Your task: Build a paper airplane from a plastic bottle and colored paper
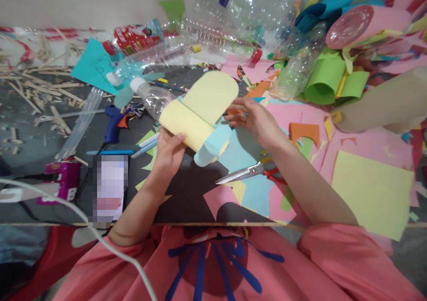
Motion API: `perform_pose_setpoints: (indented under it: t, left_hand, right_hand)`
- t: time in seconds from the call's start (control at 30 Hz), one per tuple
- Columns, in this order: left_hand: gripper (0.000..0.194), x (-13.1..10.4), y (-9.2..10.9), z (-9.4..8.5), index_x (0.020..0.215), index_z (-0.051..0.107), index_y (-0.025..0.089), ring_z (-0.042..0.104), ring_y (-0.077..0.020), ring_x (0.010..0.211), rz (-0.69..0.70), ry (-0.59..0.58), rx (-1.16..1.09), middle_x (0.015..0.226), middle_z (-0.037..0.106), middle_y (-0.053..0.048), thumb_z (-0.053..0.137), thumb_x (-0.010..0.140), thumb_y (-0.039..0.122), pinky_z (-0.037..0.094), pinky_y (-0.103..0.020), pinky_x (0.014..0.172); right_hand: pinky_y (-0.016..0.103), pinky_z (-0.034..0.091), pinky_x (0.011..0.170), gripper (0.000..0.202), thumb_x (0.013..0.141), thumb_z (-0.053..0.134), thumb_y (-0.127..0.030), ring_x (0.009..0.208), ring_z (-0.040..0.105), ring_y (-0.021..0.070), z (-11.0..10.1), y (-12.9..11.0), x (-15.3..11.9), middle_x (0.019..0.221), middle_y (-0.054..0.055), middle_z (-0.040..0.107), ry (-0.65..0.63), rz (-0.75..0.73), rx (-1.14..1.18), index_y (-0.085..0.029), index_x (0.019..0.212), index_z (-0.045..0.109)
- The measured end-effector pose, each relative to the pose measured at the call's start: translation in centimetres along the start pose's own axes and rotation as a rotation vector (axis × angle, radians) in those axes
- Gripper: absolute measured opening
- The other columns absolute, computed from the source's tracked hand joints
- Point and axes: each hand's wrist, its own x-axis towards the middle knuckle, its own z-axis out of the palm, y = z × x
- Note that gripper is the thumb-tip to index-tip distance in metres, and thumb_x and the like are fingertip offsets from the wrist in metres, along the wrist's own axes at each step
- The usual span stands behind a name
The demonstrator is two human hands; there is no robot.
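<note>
A plastic bottle wrapped in yellow paper (187, 125) lies tilted over the table, its clear neck and white cap toward the upper left. My left hand (170, 152) grips it from below, the thumb on the yellow wrap. A rounded pale yellow paper wing (213, 94) sticks out from its far side, and light blue paper pieces (211, 145) are at its lower right end. My right hand (248, 116) is beside the wing with fingers apart, holding nothing. Below it, scissors with red and yellow handles (247, 173) lie on paper scraps.
A blue glue gun (113, 124), a phone (108, 187) and a purple box (63, 181) are at the left, with wooden sticks behind. Plastic bottles (153, 61) line the back. Pink paper (363, 145) and a yellow sheet (373, 190) cover the right side. A white cable crosses lower left.
</note>
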Motion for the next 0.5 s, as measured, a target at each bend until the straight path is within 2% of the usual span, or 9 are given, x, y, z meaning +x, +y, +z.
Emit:
perform_pose_setpoints:
  t: [0.07,0.17,0.23,0.33,0.43,0.5]
  left_hand:
    - [0.070,-0.1,-0.1,0.2,0.124,0.057,0.030,0.067,-0.0238,0.112,0.023,0.025,-0.016,0.118,0.071,-0.005,0.087,0.061,0.040,0.055,-0.033,0.092]
    - [0.079,-0.5,-0.1,0.9,0.133,0.051,0.029,0.066,-0.0245,0.114,0.049,0.035,-0.029,0.125,0.068,-0.007,0.087,0.063,0.039,0.053,-0.037,0.097]
    - [0.085,-0.7,-0.2,1.3,0.139,0.045,0.028,0.064,-0.0260,0.117,0.053,0.034,-0.021,0.132,0.064,-0.011,0.086,0.065,0.039,0.050,-0.042,0.103]
    - [0.092,-0.7,-0.6,1.2,0.144,0.039,0.027,0.060,-0.0268,0.124,0.056,0.009,0.014,0.139,0.057,-0.013,0.086,0.066,0.041,0.043,-0.046,0.111]
    - [0.100,-0.2,-1.3,0.2,0.148,0.029,0.030,0.053,-0.0259,0.132,0.115,-0.058,0.148,0.145,0.050,-0.013,0.084,0.067,0.048,0.037,-0.047,0.116]
    - [0.098,0.3,-1.8,-0.7,0.150,0.023,0.032,0.049,-0.0257,0.136,0.206,-0.114,0.368,0.149,0.044,-0.012,0.078,0.072,0.055,0.035,-0.047,0.117]
  right_hand:
    - [0.035,0.058,0.082,0.051,0.073,0.067,-0.062,0.095,0.068,0.0198,0.4,0.1,-0.4,0.110,0.005,0.067,-0.099,0.038,0.002,-0.025,0.107,0.058]
    - [0.042,0.057,0.090,0.073,0.060,0.082,-0.057,0.108,0.064,0.0259,1.3,0.2,-1.5,0.116,0.006,0.066,-0.335,0.024,-0.101,-0.025,0.120,0.056]
    - [0.045,0.054,0.096,0.084,0.054,0.088,-0.052,0.113,0.062,0.0285,1.8,0.2,-2.1,0.120,0.007,0.065,-0.401,0.004,-0.140,-0.025,0.126,0.053]
    - [0.044,0.055,0.095,0.086,0.051,0.091,-0.046,0.115,0.060,0.0288,1.9,0.3,-2.3,0.123,0.007,0.063,-0.379,-0.039,-0.129,-0.027,0.126,0.052]
    - [0.042,0.058,0.084,0.069,0.053,0.089,-0.047,0.104,0.064,0.0267,1.0,0.0,-1.6,0.108,0.004,0.066,-0.287,-0.055,-0.101,-0.027,0.111,0.058]
    - [0.040,0.059,0.076,0.056,0.059,0.084,-0.051,0.093,0.066,0.0236,-0.2,-0.3,-0.9,0.096,0.001,0.067,-0.193,-0.034,-0.064,-0.027,0.102,0.058]
